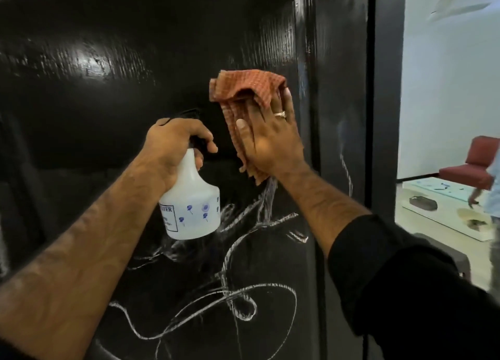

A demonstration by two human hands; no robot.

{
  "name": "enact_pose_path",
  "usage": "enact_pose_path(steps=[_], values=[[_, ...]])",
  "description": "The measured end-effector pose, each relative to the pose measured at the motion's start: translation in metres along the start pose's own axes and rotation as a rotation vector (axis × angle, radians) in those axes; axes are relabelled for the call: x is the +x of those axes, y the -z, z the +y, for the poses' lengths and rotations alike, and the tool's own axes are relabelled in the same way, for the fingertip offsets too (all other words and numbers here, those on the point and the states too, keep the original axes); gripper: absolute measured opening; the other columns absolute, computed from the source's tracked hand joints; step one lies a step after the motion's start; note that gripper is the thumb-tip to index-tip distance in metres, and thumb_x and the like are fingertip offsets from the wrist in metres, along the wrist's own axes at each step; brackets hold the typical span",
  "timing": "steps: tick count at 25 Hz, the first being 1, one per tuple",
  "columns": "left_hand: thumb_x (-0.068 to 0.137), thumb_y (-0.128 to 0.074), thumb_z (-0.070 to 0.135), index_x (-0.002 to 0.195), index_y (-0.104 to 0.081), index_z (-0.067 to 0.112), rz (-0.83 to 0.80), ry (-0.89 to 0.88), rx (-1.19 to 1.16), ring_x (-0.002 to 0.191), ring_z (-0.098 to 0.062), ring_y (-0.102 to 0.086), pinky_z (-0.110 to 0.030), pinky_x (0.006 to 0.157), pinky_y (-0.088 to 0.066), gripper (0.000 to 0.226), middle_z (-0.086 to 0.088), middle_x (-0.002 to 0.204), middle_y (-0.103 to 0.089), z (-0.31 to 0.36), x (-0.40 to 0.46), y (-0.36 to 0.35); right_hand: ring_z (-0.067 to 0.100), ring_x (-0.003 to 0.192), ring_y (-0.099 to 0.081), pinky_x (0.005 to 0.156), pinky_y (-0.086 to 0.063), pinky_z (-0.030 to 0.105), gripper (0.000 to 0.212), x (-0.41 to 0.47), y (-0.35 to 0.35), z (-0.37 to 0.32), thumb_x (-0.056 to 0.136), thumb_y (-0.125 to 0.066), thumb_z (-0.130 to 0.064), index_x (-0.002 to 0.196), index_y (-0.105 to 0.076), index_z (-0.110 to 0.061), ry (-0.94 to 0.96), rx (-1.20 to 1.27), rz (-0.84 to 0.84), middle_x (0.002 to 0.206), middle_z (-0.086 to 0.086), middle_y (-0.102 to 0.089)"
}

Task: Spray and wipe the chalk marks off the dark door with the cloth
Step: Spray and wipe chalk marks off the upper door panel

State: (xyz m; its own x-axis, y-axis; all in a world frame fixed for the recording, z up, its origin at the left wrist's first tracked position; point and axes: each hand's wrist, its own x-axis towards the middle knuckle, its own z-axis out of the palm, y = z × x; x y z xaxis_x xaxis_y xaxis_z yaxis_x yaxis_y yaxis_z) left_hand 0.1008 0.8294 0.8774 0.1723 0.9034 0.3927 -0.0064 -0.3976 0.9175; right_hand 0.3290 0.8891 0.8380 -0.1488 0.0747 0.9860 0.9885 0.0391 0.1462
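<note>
I have my right hand spread flat, pressing the orange checked cloth against the dark door; my left hand is clamped round the neck of the white spray bottle, just left of the cloth. Chalk marks remain below the cloth. The cloth is soft and bunches easily, so I judge a flat palm grips it best. The bottle looks light; hold it at the neck, a finger on the trigger.
</note>
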Motion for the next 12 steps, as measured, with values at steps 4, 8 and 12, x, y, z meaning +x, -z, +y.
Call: enact_pose_path(steps=[4,8,12], values=[[0.084,-0.070,0.011,0.095,-0.073,0.003,-0.028,-0.004,-0.004,0.048,-0.020,-0.052,-0.028,0.046,-0.047,0.013,-0.020,0.088,-0.078,-0.007,0.004,-0.010,0.031,0.160,-0.029,0.128,-0.005,0.071,0.059,-0.011,0.009,0.072,0.114,-0.033,-0.046,0.161,-0.041,-0.012,-0.211,-0.095,0.026,0.165,0.009,-0.046],[0.082,-0.071,0.013,0.114,-0.071,-0.006,-0.040,-0.025,-0.009,0.048,-0.021,-0.051,-0.029,0.046,-0.046,0.038,-0.022,0.092,-0.078,-0.007,0.016,-0.010,0.033,0.161,-0.025,0.127,-0.003,0.071,0.061,0.009,0.014,0.081,0.114,-0.027,-0.051,0.163,-0.040,-0.016,-0.230,-0.168,0.032,0.168,0.007,-0.041],[0.082,-0.070,0.013,0.110,-0.071,-0.004,-0.101,-0.040,-0.012,0.047,-0.021,-0.051,-0.028,0.047,-0.046,0.033,-0.023,0.091,-0.078,-0.010,0.027,-0.032,0.034,0.163,-0.018,0.129,0.001,0.069,0.066,-0.005,0.004,0.073,0.113,-0.024,-0.054,0.167,-0.033,-0.016,-0.274,-0.145,-0.005,0.173,0.008,-0.032]])
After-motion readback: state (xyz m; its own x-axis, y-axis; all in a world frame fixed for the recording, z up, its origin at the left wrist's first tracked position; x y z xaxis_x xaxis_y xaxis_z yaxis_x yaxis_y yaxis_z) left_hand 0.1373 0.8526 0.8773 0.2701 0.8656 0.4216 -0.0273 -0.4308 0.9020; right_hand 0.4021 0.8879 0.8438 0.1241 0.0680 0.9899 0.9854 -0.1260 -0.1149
